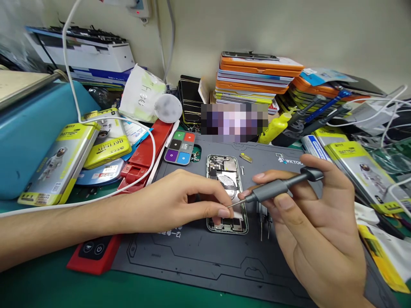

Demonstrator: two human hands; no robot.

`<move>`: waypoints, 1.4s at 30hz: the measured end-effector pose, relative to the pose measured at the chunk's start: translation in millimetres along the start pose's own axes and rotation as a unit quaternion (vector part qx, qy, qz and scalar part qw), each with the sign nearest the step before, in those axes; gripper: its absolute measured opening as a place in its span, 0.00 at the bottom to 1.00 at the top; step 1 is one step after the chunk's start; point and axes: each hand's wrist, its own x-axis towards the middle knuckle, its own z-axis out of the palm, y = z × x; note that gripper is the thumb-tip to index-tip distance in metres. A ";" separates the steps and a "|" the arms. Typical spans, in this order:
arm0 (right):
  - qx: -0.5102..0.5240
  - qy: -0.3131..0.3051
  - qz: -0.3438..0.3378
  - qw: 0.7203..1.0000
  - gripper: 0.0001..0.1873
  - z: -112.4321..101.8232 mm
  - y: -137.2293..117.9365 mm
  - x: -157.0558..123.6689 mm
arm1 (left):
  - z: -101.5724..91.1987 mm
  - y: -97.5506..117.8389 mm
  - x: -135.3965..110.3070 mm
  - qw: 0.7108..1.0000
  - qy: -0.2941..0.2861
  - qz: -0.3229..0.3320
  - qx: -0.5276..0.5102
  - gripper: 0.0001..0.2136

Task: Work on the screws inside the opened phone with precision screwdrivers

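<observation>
An opened phone [231,171] lies on the grey work mat [192,252], its inner parts exposed. Over its lower half, my left hand [199,199] is closed, thumb and fingertips pinched at the tip of a screwdriver; anything tiny between them is too small to make out. My right hand [314,214] holds the grey screwdriver [272,189] by its handle, the forefinger against the end cap and the shaft pointing left. Below that handle, more screwdriver shafts [261,226] rest on the mat, partly hidden by my right hand.
A colour-squared screw tray [177,147] sits at the mat's back left. Beyond the phone lies a small gold part [245,158]. Battery boxes [61,162] flank both sides, a white cable [150,147] loops over the left, and orange cases [257,68] are stacked behind.
</observation>
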 end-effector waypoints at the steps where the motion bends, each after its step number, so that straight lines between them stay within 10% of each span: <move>1: 0.002 0.001 0.002 1.000 0.23 0.2 0.1 0.1 | 0.0 -0.1 0.3 1.000 0.002 -0.001 0.001 0.08; 42: 0.060 -0.029 0.078 0.995 0.23 -1.0 2.4 7.5 | -0.7 -3.0 0.4 0.999 0.005 0.030 0.036 0.07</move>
